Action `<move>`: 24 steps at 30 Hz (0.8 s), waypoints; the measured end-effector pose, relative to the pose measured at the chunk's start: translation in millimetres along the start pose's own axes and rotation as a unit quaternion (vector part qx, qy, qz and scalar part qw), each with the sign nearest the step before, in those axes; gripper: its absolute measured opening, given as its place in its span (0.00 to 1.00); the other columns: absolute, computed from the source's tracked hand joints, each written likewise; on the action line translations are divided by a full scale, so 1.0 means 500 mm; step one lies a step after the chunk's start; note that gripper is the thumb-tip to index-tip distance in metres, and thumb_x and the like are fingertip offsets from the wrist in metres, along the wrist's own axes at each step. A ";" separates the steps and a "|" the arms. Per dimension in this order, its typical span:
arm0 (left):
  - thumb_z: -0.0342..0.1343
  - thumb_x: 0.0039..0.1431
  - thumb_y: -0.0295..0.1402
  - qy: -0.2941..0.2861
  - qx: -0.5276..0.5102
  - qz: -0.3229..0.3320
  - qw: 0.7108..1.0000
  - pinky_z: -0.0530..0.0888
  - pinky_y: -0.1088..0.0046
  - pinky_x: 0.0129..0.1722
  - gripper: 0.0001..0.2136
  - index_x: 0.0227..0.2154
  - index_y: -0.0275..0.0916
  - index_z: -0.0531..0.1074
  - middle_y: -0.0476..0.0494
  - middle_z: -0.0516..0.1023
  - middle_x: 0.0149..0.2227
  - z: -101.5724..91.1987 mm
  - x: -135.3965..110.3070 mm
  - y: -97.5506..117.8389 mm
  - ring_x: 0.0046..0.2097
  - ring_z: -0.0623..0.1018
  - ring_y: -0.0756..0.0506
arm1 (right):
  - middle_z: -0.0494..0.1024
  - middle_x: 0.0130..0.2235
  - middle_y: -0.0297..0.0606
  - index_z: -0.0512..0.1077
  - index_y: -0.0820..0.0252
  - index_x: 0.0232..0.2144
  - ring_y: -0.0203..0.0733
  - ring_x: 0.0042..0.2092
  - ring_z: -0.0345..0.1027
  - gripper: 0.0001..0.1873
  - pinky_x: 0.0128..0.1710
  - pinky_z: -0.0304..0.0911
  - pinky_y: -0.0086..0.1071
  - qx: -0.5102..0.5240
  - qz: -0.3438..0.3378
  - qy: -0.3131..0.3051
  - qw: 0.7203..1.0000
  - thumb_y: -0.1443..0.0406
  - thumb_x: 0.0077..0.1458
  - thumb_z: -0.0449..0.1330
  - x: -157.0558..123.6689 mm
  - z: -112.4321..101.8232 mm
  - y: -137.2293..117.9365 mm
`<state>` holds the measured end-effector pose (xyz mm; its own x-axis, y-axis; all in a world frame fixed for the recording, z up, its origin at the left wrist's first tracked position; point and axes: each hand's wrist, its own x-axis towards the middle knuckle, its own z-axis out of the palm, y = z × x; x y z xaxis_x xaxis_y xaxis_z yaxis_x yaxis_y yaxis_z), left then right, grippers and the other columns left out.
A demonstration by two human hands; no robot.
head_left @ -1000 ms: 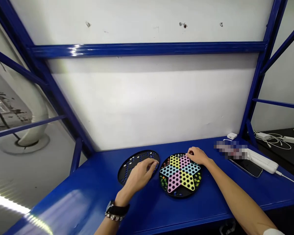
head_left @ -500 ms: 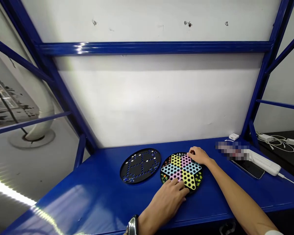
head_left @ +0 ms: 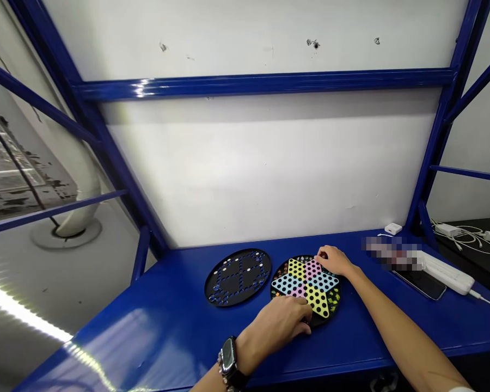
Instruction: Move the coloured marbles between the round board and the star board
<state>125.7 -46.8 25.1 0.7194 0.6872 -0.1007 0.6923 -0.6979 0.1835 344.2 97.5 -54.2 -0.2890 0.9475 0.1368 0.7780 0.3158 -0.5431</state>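
The left hand (head_left: 280, 321), a watch (head_left: 228, 353) on its wrist, lay with its fingers together, curled over the near rim of the star board (head_left: 330, 320), which sat flat on the blue table (head_left: 147, 340). The right hand (head_left: 332, 260) had its fingers together on the far rim, so the board sat clamped between both hands. Coloured marbles (head_left: 332, 298) filled the board's pockets. Just left of it lay a round black board (head_left: 237, 277). Farther right were a phone (head_left: 420, 284), a white power strip (head_left: 447, 274) and a small white adapter (head_left: 392, 228), near the blue frame (head_left: 422, 218).
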 end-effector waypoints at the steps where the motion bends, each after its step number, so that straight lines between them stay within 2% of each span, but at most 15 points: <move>1: 0.58 0.61 0.37 0.001 0.000 0.007 1.000 0.66 0.74 0.32 0.05 0.35 0.43 0.75 0.50 0.80 0.39 0.000 -0.001 -0.001 0.39 0.78 0.46 | 0.76 0.34 0.36 0.72 0.57 0.30 0.37 0.34 0.67 0.12 0.31 0.52 0.28 -0.001 -0.001 0.001 1.000 0.57 0.59 0.54 0.000 0.000 0.000; 3: 0.56 0.62 0.34 0.000 0.008 0.024 1.000 0.67 0.74 0.33 0.04 0.35 0.44 0.75 0.50 0.80 0.38 0.001 -0.005 -0.004 0.40 0.78 0.46 | 0.76 0.34 0.37 0.72 0.57 0.30 0.37 0.34 0.67 0.12 0.31 0.52 0.28 -0.003 -0.001 0.004 1.000 0.58 0.59 0.54 0.001 0.001 -0.001; 8: 0.48 0.63 0.25 -0.005 0.087 0.032 0.996 0.68 0.71 0.33 0.10 0.37 0.43 0.74 0.48 0.80 0.38 0.010 -0.012 -0.007 0.38 0.79 0.45 | 0.77 0.34 0.36 0.72 0.57 0.30 0.36 0.34 0.67 0.11 0.31 0.52 0.28 0.002 0.003 0.000 1.000 0.58 0.58 0.55 -0.001 -0.001 -0.003; 15: 0.53 0.64 0.32 -0.029 0.079 0.040 0.996 0.69 0.73 0.32 0.03 0.36 0.43 0.71 0.50 0.78 0.40 -0.004 -0.007 -0.004 0.39 0.78 0.46 | 0.77 0.34 0.36 0.72 0.57 0.30 0.37 0.34 0.67 0.11 0.31 0.52 0.28 0.000 -0.002 -0.003 1.000 0.58 0.58 0.55 0.000 -0.001 -0.003; 19: 0.51 0.65 0.36 0.014 0.127 0.064 0.990 0.69 0.71 0.30 0.06 0.35 0.41 0.69 0.47 0.76 0.39 0.024 -0.008 -0.017 0.36 0.77 0.46 | 0.76 0.35 0.37 0.73 0.57 0.30 0.37 0.35 0.67 0.11 0.31 0.52 0.28 -0.008 0.000 0.005 1.000 0.58 0.58 0.56 0.000 -0.001 -0.004; 24: 0.48 0.65 0.38 0.079 0.180 0.184 0.963 0.67 0.71 0.25 0.13 0.27 0.40 0.68 0.47 0.74 0.31 0.072 0.010 -0.058 0.29 0.74 0.49 | 0.76 0.34 0.36 0.72 0.57 0.30 0.36 0.34 0.66 0.12 0.30 0.52 0.28 -0.023 0.000 0.005 1.000 0.57 0.59 0.55 -0.003 -0.002 -0.009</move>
<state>111.0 -30.4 -16.1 0.9218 0.3828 0.0610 0.3875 -0.9052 -0.1745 341.6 94.9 -50.8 -0.2835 0.9479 0.1452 0.8034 0.3175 -0.5037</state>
